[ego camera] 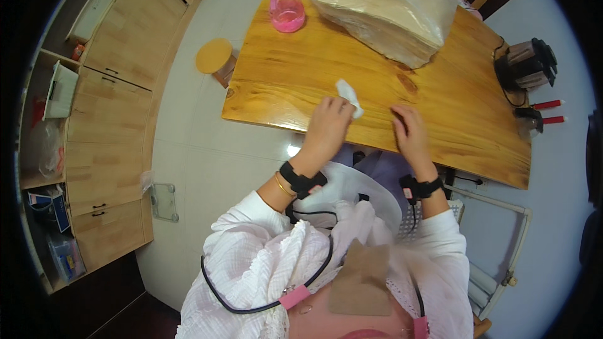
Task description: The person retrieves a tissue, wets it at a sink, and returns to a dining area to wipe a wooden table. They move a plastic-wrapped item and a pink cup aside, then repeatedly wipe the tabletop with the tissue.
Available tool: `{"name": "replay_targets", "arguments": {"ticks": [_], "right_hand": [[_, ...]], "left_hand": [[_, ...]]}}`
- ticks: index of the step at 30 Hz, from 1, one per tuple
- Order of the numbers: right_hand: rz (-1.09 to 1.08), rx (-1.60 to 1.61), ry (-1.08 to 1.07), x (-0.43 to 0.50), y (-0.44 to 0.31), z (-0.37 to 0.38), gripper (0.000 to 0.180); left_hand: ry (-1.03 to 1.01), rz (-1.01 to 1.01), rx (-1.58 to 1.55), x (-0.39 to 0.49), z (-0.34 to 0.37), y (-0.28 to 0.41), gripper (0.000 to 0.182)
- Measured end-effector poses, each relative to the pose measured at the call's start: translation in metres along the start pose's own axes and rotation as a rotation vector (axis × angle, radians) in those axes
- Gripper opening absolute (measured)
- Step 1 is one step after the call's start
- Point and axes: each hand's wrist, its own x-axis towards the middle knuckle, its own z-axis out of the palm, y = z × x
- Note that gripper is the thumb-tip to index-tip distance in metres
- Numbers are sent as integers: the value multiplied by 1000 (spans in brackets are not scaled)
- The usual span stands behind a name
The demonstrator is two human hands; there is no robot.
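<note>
My left hand (330, 120) grips a crumpled white tissue or cloth (347, 92) against the top of a varnished wooden table (292, 70). Part of the white piece is hidden under the fingers. To the right, my right hand (412, 129) hovers at or just above the table near its front edge, fingers loosely bent and the thumb apart from them. Nothing shows in it; whether it touches the wood I cannot tell. Beyond both hands lies a large clear plastic bag (386, 9) around a pale, block-like stack.
A pink spray bottle (286, 9) stands near the table's far left. At the right end are a black blender (527, 66) with a cord, a small glass jar (530, 122) and red-handled items (549, 104). A round stool (214, 56) stands left of the table, with wooden cabinets (108, 117) beyond.
</note>
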Motion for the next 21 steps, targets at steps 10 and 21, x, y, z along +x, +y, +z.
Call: {"name": "replay_targets", "arguments": {"ticks": [10, 21], "right_hand": [[-17, -147, 52, -14, 8, 0, 24], [-21, -163, 63, -13, 2, -2, 22]], "left_hand": [[273, -494, 431, -56, -111, -120, 22], [206, -268, 118, -68, -52, -58, 24]]}}
